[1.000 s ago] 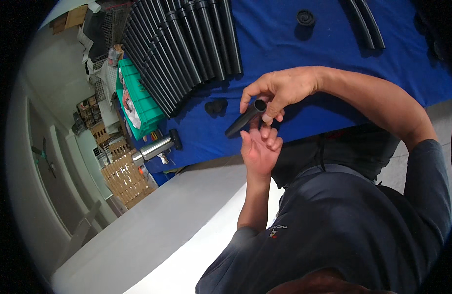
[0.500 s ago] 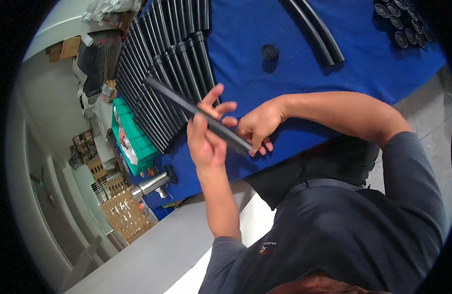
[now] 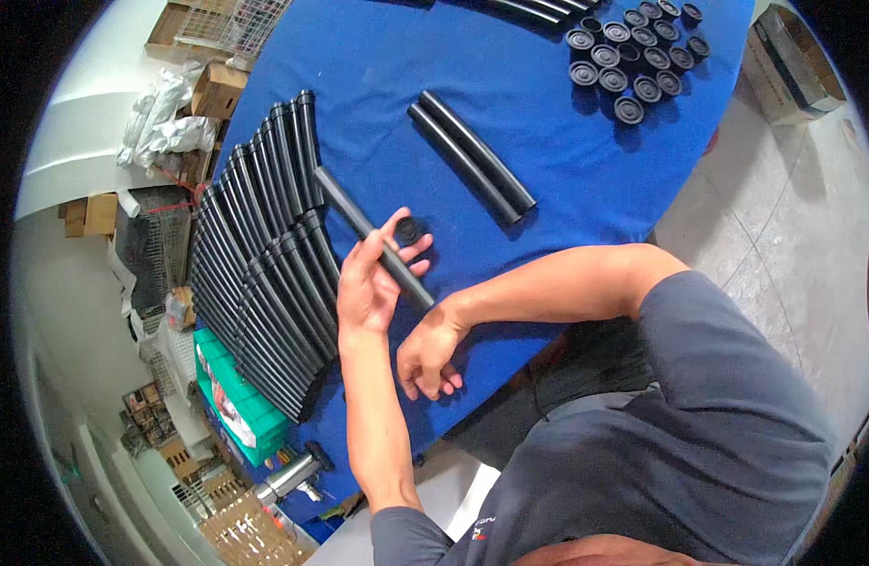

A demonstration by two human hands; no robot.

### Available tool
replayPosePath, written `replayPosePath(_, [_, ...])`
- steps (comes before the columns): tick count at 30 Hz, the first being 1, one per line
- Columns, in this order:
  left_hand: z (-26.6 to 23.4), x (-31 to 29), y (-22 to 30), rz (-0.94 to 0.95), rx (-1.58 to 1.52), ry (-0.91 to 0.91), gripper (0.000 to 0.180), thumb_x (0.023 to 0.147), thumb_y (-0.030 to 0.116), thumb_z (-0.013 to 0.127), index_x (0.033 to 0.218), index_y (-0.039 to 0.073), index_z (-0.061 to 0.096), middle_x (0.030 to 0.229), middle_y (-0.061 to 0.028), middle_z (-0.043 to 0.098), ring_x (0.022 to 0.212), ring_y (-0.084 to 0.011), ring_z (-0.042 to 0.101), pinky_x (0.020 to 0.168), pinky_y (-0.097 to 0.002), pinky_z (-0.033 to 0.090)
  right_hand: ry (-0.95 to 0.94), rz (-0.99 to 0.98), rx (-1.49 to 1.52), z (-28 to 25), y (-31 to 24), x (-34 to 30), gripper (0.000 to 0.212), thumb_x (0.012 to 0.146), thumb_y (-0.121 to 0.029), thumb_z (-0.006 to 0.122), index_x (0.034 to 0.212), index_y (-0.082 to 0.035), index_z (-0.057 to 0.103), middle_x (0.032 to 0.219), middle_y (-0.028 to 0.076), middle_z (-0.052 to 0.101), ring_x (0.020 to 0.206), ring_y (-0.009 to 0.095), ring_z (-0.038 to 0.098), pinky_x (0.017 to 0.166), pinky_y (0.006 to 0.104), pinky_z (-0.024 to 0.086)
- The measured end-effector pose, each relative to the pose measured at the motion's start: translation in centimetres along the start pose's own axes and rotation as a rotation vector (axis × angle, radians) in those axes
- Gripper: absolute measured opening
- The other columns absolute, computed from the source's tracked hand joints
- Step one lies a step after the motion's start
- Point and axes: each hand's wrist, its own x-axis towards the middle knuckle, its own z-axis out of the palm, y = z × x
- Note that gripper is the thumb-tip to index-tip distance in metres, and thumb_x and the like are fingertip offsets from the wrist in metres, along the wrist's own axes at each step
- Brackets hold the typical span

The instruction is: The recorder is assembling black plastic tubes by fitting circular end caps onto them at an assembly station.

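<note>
My left hand (image 3: 373,288) is closed around a slim black tube (image 3: 364,219), its fingers partly spread on the far side. The tube slants from upper left down toward my right wrist, where its near end is hidden. Below that end, my right hand (image 3: 430,354) bends at the wrist with curled fingers over the blue cloth (image 3: 557,132); what they hold, if anything, is hidden. Just beyond my left fingertips lies a round black cap (image 3: 408,230). Two thicker black tubes (image 3: 472,162) lie side by side farther off.
Rows of black tubes (image 3: 264,255) fan across the left of the table. Several round black caps (image 3: 628,110) are grouped at the far right. A green crate (image 3: 238,396) and a silver cylindrical tool (image 3: 288,478) stand at the left edge; a cardboard box (image 3: 793,71) is on the floor.
The view has shifted, so the table's contents appear farther left and lower. My right fingers have left the tube's near end and now hang below it, while my left hand keeps its hold.
</note>
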Motion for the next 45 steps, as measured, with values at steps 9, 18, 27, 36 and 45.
replayPosePath(9, [1.6,-13.5,-2.3,0.738,-0.335,0.136,0.039,0.102,0.035,0.049,0.114,-0.002,0.056,0.161,-0.0153,0.015,0.138,-0.0491,0.034,0.105,-0.0538,0.048,0.535,-0.228,0.193,-0.8,-0.7,-0.2,0.028,0.086,-0.007,0.060,0.112,0.005,0.058,0.088,0.012,0.066,0.073,0.019,0.067,0.061,0.0316,0.060])
replayPosePath(18, [2.9,-18.0,-8.9,0.656,-0.039,0.627,0.042,0.091,0.042,0.066,0.109,0.005,0.060,0.160,-0.0114,0.024,0.136,-0.0388,0.042,0.108,-0.0497,0.041,0.684,-0.282,0.087,0.3,-1.3,0.7,0.047,0.093,-0.023,0.062,0.131,0.003,0.049,0.110,0.013,0.062,0.096,0.021,0.062,0.082,0.0347,0.053])
replayPosePath(27, [3.0,-15.5,-9.6,0.673,0.126,0.569,0.059,0.088,0.038,0.071,0.127,-0.003,0.053,0.156,-0.0177,0.027,0.132,-0.0296,0.046,0.110,-0.0561,0.037,0.779,-0.185,-0.336,0.1,-1.8,-0.3,0.049,0.079,-0.030,0.077,0.115,0.000,0.061,0.093,0.012,0.069,0.087,0.022,0.066,0.078,0.0361,0.052])
replayPosePath(36, [2.4,-16.3,-10.2,0.585,0.033,0.526,0.041,0.089,0.037,0.070,0.112,0.005,0.058,0.161,-0.0172,0.018,0.134,-0.0407,0.044,0.101,-0.0578,0.047,0.882,-0.174,-0.603,-0.2,-1.2,-0.6,0.041,0.085,-0.037,0.069,0.101,0.001,0.063,0.085,0.020,0.068,0.080,0.035,0.068,0.070,0.0430,0.052])
replayPosePath(45, [-4.0,-17.2,-13.0,0.635,-0.475,0.510,0.037,0.087,0.020,0.075,0.116,0.016,0.053,0.133,-0.0239,0.057,0.117,-0.0457,0.058,0.096,-0.0574,0.053,0.929,-0.154,-0.571,-2.4,-0.1,-1.7,0.039,0.083,-0.024,0.075,0.112,-0.001,0.064,0.091,0.010,0.068,0.084,0.019,0.064,0.077,0.0343,0.052])
